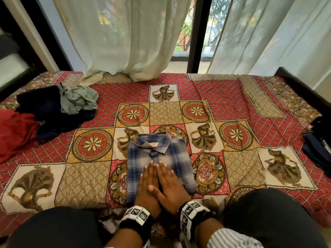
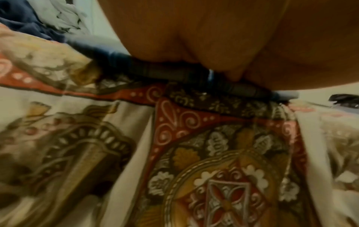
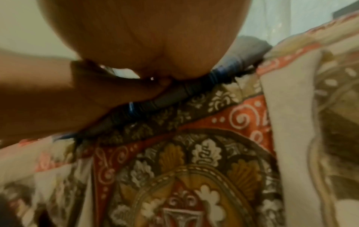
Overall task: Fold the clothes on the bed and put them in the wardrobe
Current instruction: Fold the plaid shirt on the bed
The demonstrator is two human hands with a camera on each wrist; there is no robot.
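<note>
A blue plaid shirt lies folded into a neat rectangle near the front edge of the bed, collar pointing toward the window, its top button done up. Both hands rest flat on its lower half with fingers straight. The left hand and the right hand sit side by side, touching, the left thumb lying across the base of the right hand. Neither grips the cloth; the palms press it down. Each wrist wears a black band with white marker tiles.

From the left wrist view, the palm sits on the folded edge of the shirt, which shows as a dark stack of layers on the patterned bedspread. The right wrist view shows the same: the heel of the hand on the shirt's folded edge, with the other hand beside it.

At the left side of the bed lies an unfolded heap: a grey-green garment crumpled on top of dark navy clothes, with a red garment just beside them at the edge. More dark clothing sits at the right edge. Pale curtains hang down onto the far side of the bed.
</note>
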